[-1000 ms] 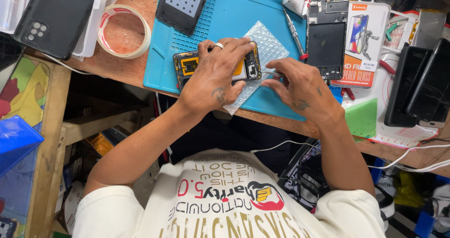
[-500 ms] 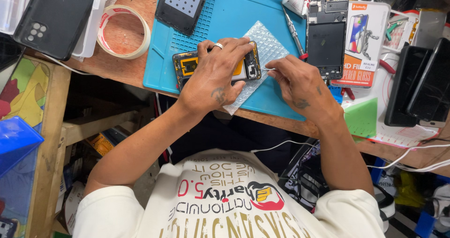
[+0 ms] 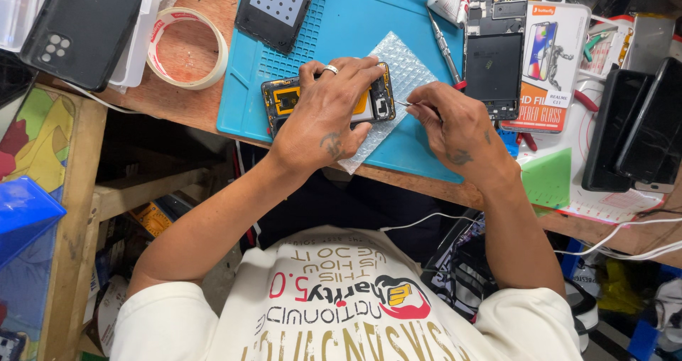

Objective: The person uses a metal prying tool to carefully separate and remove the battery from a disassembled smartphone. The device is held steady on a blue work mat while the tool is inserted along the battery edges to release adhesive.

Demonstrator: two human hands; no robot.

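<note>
Nearest, at six o'clock: cream shirt with red and black lettering. Above it, left hand spread flat over opened phone, fingers pinning it on bubble wrap atop blue mat. At three o'clock of phone, right hand, fingers pinched narrow on thin metal tweezers, tip at phone's edge. Risk, judged: a slip could gouge the board or flick a small part off the worktop. Farther, at one o'clock: upright rectangular white-and-orange screen-protector package. At ten o'clock: tape roll.
</note>
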